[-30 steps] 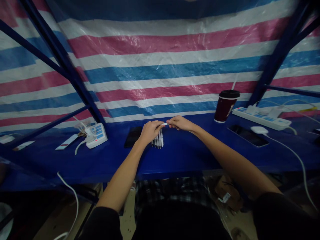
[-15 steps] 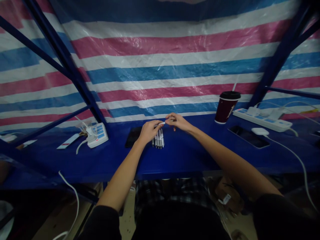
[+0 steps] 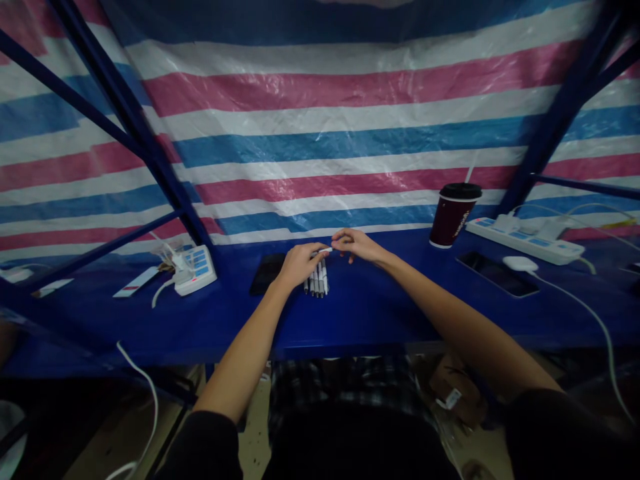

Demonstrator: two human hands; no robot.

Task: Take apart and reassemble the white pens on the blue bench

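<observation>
Just past the row of pens (image 3: pixel 316 280), in the head view, your left hand (image 3: pixel 300 263) has its fingers pinched narrow on a slim white piece (image 3: pixel 325 251); whether that's a whole pen or just part of one, I can't tell. Its long axis runs pretty much side to side, with the free end poking out toward your right hand (image 3: pixel 359 245). That's the relation I'd watch: the end sits right at your right fingertips, basically in line with them, while the left fingers own the other end. Your right fingers are loosely curled with not much gap, but I honestly can't tell if they're touching the tip or a hair off it. The pens on the table (image 3: pixel 385 300) lie the other way, pointing toward you, on the near side of the piece and partly under your left hand.
</observation>
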